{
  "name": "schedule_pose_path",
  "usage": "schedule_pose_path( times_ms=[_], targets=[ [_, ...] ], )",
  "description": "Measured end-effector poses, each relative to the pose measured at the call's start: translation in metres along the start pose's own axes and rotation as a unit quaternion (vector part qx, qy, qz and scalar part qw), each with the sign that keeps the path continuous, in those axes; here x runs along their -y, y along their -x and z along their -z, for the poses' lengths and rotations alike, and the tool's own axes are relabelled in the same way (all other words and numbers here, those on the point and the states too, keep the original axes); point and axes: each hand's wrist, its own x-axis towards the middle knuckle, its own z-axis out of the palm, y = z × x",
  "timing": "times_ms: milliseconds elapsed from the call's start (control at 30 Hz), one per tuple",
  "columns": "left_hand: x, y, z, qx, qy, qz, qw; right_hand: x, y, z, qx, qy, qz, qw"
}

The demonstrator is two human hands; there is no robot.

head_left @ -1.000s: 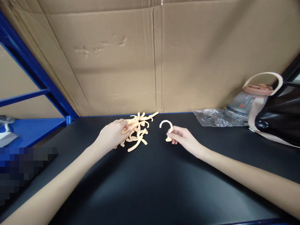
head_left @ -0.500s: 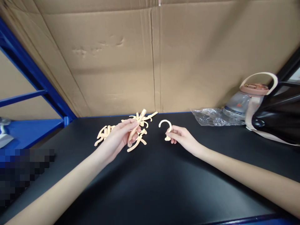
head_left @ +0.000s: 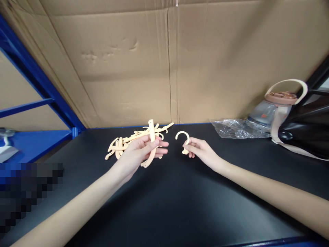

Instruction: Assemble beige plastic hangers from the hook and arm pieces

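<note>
My left hand [head_left: 140, 151] holds a curved cream hanger arm [head_left: 152, 132] between thumb and fingers, its upper end pointing up toward the cardboard. The fingertips stretch out past the piece to the right. In my right hand [head_left: 199, 149] is a cream hanger hook [head_left: 187, 140], pinched near its base, the round hook upright and opening to the left. Behind and left of my left hand lies a pile of cream hanger parts [head_left: 119, 145], partly covered by that hand. The two held pieces are apart.
A black tabletop [head_left: 164, 206] lies under both hands, with a cardboard wall [head_left: 128, 68] behind it. At the back right are a crumpled clear plastic bag [head_left: 228, 128] and a strapped water bottle [head_left: 267, 111] beside a black bag [head_left: 308, 127]. A blue metal frame [head_left: 56, 99] stands at left.
My left hand has turned the hanger arm from a rightward slant to nearly upright, and its fingers have stretched out. My right hand keeps the hook in nearly the same place.
</note>
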Motion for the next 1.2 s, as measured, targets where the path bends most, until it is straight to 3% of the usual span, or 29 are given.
schedule_pose_path(
  times_ms=[100, 300, 400, 533, 700, 800, 967, 1100, 1167, 1200],
  targets=[
    [-0.001, 0.002, -0.002, -0.005, -0.064, -0.012, 0.998, 0.000, 0.000, 0.000, 0.002, -0.004, 0.000, 1.000],
    [0.003, -0.005, -0.003, 0.046, -0.004, -0.011, 0.999, 0.000, 0.000, 0.000, 0.002, 0.007, 0.000, 1.000],
    [0.009, -0.005, -0.004, 0.045, -0.042, -0.023, 0.998, -0.001, 0.000, 0.001, 0.005, 0.007, 0.004, 1.000],
    [0.012, 0.000, -0.005, 0.085, -0.103, -0.004, 0.991, -0.002, -0.001, 0.001, 0.003, 0.009, 0.001, 1.000],
    [0.009, 0.004, -0.005, 0.011, -0.119, -0.047, 0.992, -0.001, 0.000, 0.000, 0.005, 0.006, 0.000, 1.000],
    [0.007, 0.004, -0.004, 0.004, -0.107, -0.089, 0.990, 0.000, 0.001, 0.000, 0.006, 0.001, 0.003, 1.000],
    [0.010, 0.004, -0.003, 0.097, -0.063, -0.124, 0.986, -0.001, 0.001, 0.000, 0.002, 0.005, -0.004, 1.000],
    [0.017, 0.007, -0.003, 0.107, -0.175, -0.169, 0.964, -0.001, 0.001, 0.000, 0.003, 0.010, -0.003, 1.000],
    [0.020, 0.008, -0.003, 0.085, -0.294, -0.218, 0.927, -0.001, 0.001, 0.000, 0.003, 0.009, 0.000, 1.000],
    [0.020, 0.009, -0.003, 0.059, -0.361, -0.259, 0.894, -0.001, 0.001, 0.000, 0.003, 0.008, 0.001, 1.000]
  ],
)
